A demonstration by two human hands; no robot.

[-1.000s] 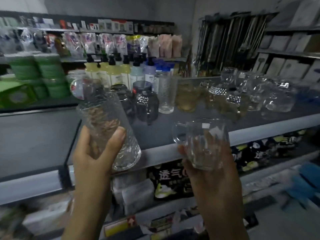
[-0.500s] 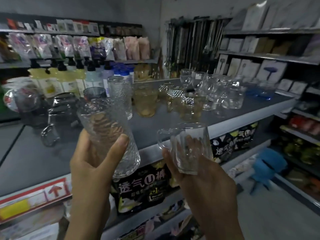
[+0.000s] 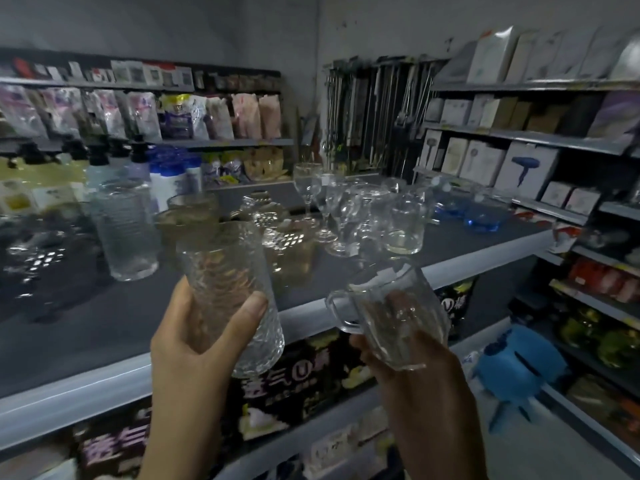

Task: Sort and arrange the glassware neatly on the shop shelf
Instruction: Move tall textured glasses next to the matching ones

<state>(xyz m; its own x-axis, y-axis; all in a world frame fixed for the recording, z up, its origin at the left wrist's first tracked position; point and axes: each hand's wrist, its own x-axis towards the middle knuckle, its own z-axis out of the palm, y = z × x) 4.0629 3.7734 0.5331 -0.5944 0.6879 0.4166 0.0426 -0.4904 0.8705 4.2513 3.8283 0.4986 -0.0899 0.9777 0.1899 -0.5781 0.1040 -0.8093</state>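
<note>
My left hand (image 3: 194,344) grips a tall textured clear tumbler (image 3: 225,271), held up in front of the grey shelf (image 3: 104,327). My right hand (image 3: 419,372) holds a clear glass mug (image 3: 391,317) with its handle pointing left, just off the shelf's front edge. On the shelf stand another textured tumbler (image 3: 126,230), amber glasses (image 3: 194,216), patterned glasses (image 3: 287,244), stemmed wine glasses (image 3: 329,202), clear mugs (image 3: 405,223) and blue glass bowls (image 3: 481,216).
Soap bottles (image 3: 114,168) line the shelf's back. Boxed goods (image 3: 526,171) fill the right-hand shelves. Dark packets (image 3: 298,375) sit on the lower shelf. A blue stool (image 3: 519,365) stands on the floor at the right. Metal utensils (image 3: 374,112) hang on the far wall.
My view has swung to the right along the shelf, bringing the wine glasses and blue bowls closer to centre. Both hands keep their glasses, and the mug is now tilted.
</note>
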